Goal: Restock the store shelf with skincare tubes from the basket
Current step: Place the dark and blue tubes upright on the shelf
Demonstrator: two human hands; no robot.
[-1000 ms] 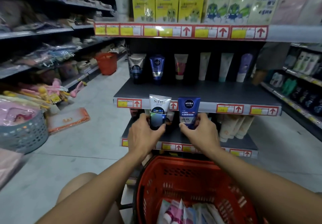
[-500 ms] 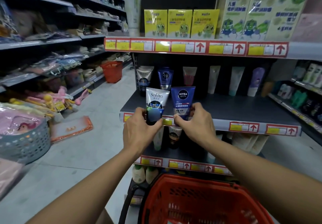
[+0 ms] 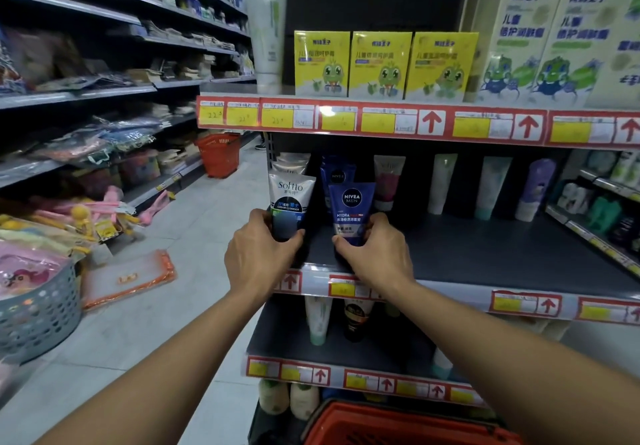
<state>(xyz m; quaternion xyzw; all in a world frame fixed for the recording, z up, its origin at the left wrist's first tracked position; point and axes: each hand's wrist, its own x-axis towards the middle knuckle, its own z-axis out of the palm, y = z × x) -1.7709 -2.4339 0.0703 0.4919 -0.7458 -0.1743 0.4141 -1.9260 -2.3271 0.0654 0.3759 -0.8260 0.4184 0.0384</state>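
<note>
My left hand [image 3: 258, 257] grips the lower end of a white and dark Softto tube [image 3: 291, 204], held upright over the front left of the dark middle shelf [image 3: 485, 254]. My right hand [image 3: 372, 254] grips a blue Nivea Men tube [image 3: 350, 212] just to its right, also upright. Matching tubes stand behind them at the shelf's back. The red basket [image 3: 398, 424] shows only its rim at the bottom edge; its contents are out of view.
Further tubes line the back of the middle shelf to the right [image 3: 441, 185]. Yellow boxes [image 3: 379, 63] fill the shelf above. More tubes stand on the lower shelf [image 3: 353, 316]. A grey basket [image 3: 38, 313] and packets lie on the floor at left; another red basket [image 3: 220, 153] stands down the aisle.
Both hands have carried the two tubes up and forward, from below the shelf's front edge to over the middle shelf. The basket has dropped almost out of view.
</note>
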